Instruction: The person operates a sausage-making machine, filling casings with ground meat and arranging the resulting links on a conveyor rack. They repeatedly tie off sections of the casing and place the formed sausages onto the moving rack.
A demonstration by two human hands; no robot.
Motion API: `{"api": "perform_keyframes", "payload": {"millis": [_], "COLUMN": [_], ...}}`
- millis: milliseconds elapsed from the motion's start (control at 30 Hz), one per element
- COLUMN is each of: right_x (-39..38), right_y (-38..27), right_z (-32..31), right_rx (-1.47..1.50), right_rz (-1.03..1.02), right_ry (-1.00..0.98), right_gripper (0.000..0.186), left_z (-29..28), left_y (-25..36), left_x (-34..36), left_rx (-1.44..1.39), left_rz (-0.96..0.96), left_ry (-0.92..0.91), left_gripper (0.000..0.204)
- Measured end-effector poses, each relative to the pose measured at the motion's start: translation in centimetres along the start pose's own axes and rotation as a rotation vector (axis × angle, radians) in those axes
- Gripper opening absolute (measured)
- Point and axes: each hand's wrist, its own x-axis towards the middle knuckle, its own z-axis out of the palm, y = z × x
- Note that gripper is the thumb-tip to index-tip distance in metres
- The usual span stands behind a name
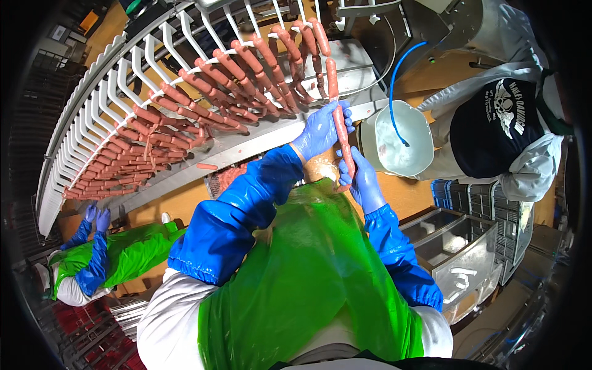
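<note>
My left hand [317, 129], in a blue-violet glove, has its fingers wrapped round a chain of pink sausages [341, 128] near the middle of the view. My right hand [362, 179], gloved alike, is closed on the lower end of that chain, a little below and right of the left. The chain runs up to a curved rack of white hooks [139, 66], from which several rows of linked sausages [246, 71] hang. A metal ledge [228, 152] runs beneath them. My blue sleeves and green apron fill the lower middle.
A white bucket [394, 154] with a blue hose stands right of my hands, beside a person in dark top [481, 135]. A co-worker in green apron [123, 259] works at left. Steel containers [459, 271] and grey crates [515, 240] are at lower right. A loose sausage [206, 166] lies on the ledge.
</note>
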Motion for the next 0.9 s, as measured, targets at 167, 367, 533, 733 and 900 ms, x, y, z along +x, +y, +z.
{"api": "perform_keyframes", "payload": {"millis": [167, 367, 533, 733, 900], "right_x": [-0.9, -1.2, 0.2, 1.3, 1.2], "right_y": [0.1, -0.6, -1.0, -2.4, -4.1], "right_z": [0.3, -0.2, -2.5, -3.1, -6.1], "right_rx": [-0.375, -1.363, -0.857, -0.052, -1.181], "right_rz": [-0.237, -1.032, -0.891, -0.172, -1.176], "right_ry": [0.26, 0.553, 0.118, -0.11, -0.098], "right_gripper": [0.035, 0.012, 0.021, 0.03, 0.014], "left_z": [0.0, 3.4, 4.7, 4.6, 5.2], "left_y": [-1.1, -1.4, -2.7, -1.3, -2.7], "left_x": [0.8, 1.4, 2.1, 2.3, 3.2], "left_rx": [0.022, 0.162, 0.16, -0.081, 0.166], "left_rz": [0.079, 0.195, 0.291, 0.247, 0.331], "left_ry": [0.025, 0.186, 0.213, -0.064, 0.345], "left_gripper": [0.025, 0.022, 0.011, 0.012, 0.013]}}
